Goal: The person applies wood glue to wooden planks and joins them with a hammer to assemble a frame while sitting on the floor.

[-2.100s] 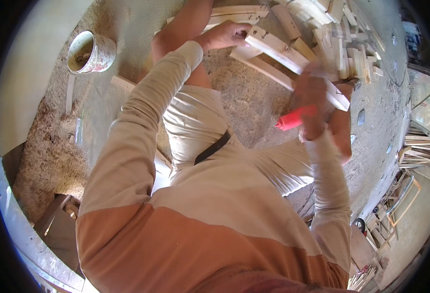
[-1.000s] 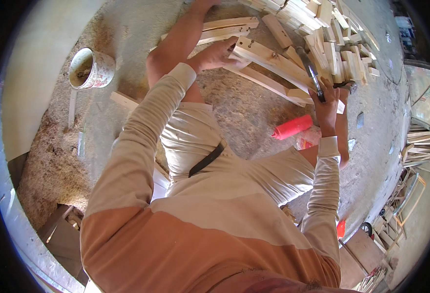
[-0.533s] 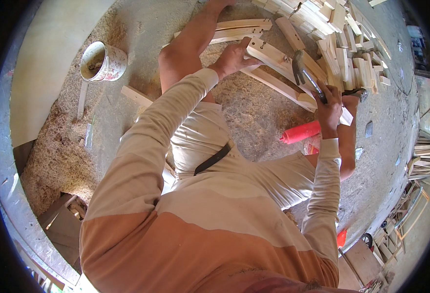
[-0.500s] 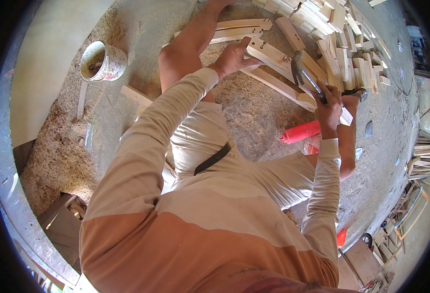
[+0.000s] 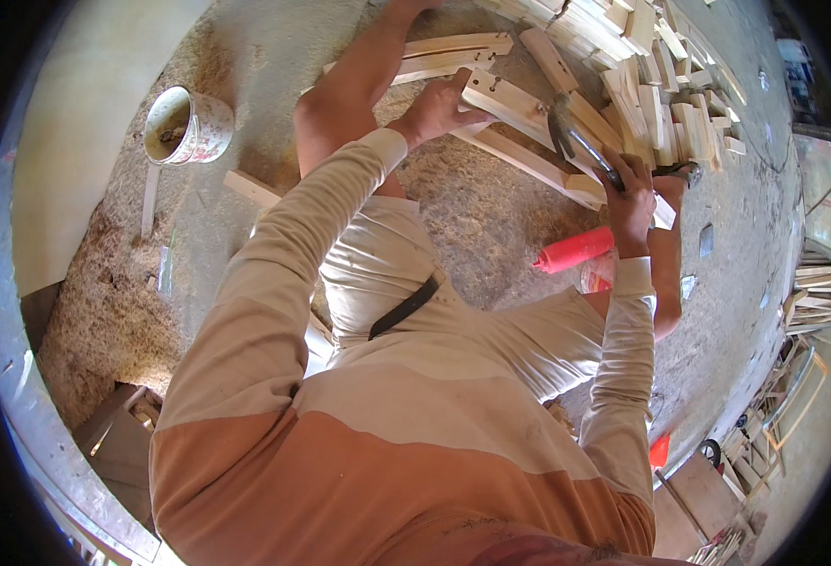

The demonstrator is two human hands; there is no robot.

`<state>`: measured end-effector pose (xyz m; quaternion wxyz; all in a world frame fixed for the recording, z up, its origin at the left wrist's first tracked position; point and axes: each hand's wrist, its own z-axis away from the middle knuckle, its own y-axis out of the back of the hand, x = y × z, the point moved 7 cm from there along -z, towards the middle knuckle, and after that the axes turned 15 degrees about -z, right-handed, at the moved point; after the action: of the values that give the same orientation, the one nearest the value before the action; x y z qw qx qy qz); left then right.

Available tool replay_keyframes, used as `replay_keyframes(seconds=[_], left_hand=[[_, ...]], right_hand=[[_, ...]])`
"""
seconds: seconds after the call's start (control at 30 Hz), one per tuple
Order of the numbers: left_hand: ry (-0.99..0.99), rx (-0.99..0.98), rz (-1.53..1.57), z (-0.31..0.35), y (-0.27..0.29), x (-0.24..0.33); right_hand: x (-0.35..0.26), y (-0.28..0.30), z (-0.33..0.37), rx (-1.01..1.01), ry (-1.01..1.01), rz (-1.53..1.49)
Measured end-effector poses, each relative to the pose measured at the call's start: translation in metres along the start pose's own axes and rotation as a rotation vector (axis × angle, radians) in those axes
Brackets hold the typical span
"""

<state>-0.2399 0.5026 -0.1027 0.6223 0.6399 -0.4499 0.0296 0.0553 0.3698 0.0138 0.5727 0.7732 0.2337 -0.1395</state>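
Observation:
My left hand (image 5: 437, 111) grips the far-left end of a pale wooden bar (image 5: 510, 101) with dark holes drilled near that end. The bar slants away to the right, and its other end shows past my right hand (image 5: 630, 198). That hand is closed round the dark grip of a claw hammer (image 5: 582, 143). The hammer's metal head lies over the bar or close above it; I cannot tell whether they touch. Just below the bar, another wooden piece (image 5: 519, 156) rests on the floor. A red squeeze bottle (image 5: 574, 251) lies below my right hand, beside a small reddish container (image 5: 597, 274).
Cut wooden pieces (image 5: 656, 104) are heaped at the far right. More curved pieces (image 5: 453, 58) lie beyond my left hand. A white bucket (image 5: 189, 125) stands at the left near wood shavings (image 5: 113, 311). My bare legs flank the work, the left knee (image 5: 326, 118) beside my left forearm.
The whole view has shifted slightly, so most things sit a little further left and up. Both hands keep their hold on the bar and the hammer.

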Motion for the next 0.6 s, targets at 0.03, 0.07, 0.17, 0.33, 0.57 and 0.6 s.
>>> replay_keyframes(seconds=[0.03,0.07,0.17,0.33,0.57,0.6], left_hand=[[0.018,-0.03,0.013,-0.001,-0.001,0.0],[0.036,-0.06,0.025,-0.002,-0.001,0.0],[0.033,-0.072,0.006,-0.002,0.001,0.0],[0.012,-0.076,-0.01,-0.001,0.01,0.009],[0.013,-0.136,0.181,-0.005,0.007,-0.001],[-0.004,-0.16,0.245,-0.007,0.005,-0.011]], right_hand=[[0.0,0.001,0.0,0.002,-0.006,-0.006],[0.0,0.002,0.001,0.004,-0.013,-0.012],[0.002,0.0,0.002,-0.001,-0.07,-0.042],[-0.005,0.003,0.003,0.011,-0.061,-0.027],[-0.013,0.008,-0.002,0.03,-0.056,0.027],[-0.024,0.014,-0.005,0.078,0.017,0.048]])
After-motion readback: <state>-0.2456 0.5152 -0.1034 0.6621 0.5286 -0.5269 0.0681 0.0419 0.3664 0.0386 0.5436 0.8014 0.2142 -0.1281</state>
